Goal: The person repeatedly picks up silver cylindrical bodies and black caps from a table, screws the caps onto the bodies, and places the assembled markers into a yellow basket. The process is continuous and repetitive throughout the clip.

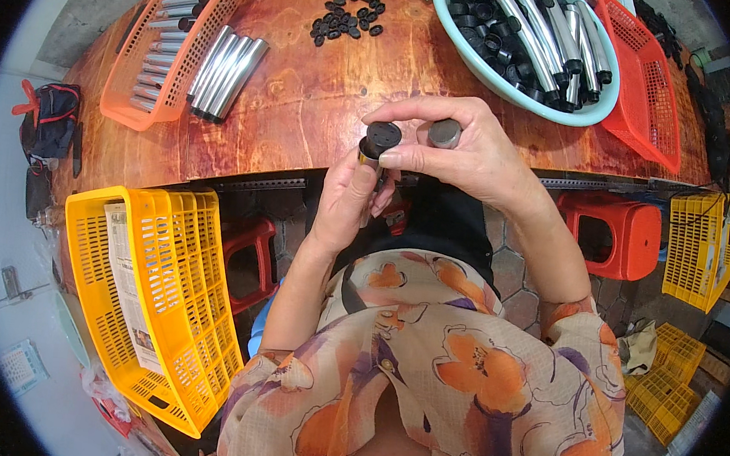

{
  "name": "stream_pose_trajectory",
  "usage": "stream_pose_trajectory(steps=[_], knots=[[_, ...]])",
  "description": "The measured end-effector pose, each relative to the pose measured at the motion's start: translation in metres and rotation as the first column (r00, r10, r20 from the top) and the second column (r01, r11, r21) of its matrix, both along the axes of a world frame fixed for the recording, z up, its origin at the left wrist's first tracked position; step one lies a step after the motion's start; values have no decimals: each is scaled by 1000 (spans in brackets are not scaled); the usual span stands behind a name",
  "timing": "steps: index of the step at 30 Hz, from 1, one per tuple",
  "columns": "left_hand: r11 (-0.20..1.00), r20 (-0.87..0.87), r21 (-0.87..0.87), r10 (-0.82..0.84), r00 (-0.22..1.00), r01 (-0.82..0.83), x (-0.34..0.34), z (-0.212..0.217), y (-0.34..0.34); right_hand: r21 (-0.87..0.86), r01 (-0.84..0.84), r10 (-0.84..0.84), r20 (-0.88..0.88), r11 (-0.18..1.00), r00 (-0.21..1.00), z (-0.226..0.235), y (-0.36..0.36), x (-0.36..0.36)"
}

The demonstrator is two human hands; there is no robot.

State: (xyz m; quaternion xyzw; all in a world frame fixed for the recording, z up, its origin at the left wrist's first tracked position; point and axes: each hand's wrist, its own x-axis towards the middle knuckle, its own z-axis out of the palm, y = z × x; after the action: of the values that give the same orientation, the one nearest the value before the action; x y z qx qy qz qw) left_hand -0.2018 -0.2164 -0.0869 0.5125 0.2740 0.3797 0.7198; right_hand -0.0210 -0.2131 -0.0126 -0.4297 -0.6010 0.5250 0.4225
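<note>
Two hands meet over the bench edge, fitting a black cap onto a metal tube.

Left hand (346, 196) is wrapped tight around the upright metal tube (366, 153), keeping its open end steady; right hand (448, 149) pinches the black cap (382, 137) on top with thumb and forefinger, a second grey cap (444, 133) tucked behind its fingers as a spare. Beyond the hands on the bench (306, 103) lie loose tubes (225, 75), scattered caps (343, 16) and a teal bowl (489, 71).

1 head-worn fisheye view, steeply downward, close over the wooden table (305, 112)
</note>
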Motion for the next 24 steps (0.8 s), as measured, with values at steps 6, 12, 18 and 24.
stream_pose_trajectory(steps=[6, 12, 18, 24], knots=[[1000, -86, 18, -11, 996, 12, -1, 6, -1, 101, -77, 64, 123, 992, 990, -3, 4, 6], [985, 186, -171, -5, 983, 38, 5, 10, 0, 78, 39, -50, 152, 996, 987, -2, 0, 3], [991, 499, -96, 126, 857, -90, 12, 14, 24, 72, 111, -126, 255, 991, 959, -32, -32, -4], [982, 465, -108, 190, 865, -158, 20, 18, 21, 166, 143, -177, 210, 976, 962, -53, -55, -30]])
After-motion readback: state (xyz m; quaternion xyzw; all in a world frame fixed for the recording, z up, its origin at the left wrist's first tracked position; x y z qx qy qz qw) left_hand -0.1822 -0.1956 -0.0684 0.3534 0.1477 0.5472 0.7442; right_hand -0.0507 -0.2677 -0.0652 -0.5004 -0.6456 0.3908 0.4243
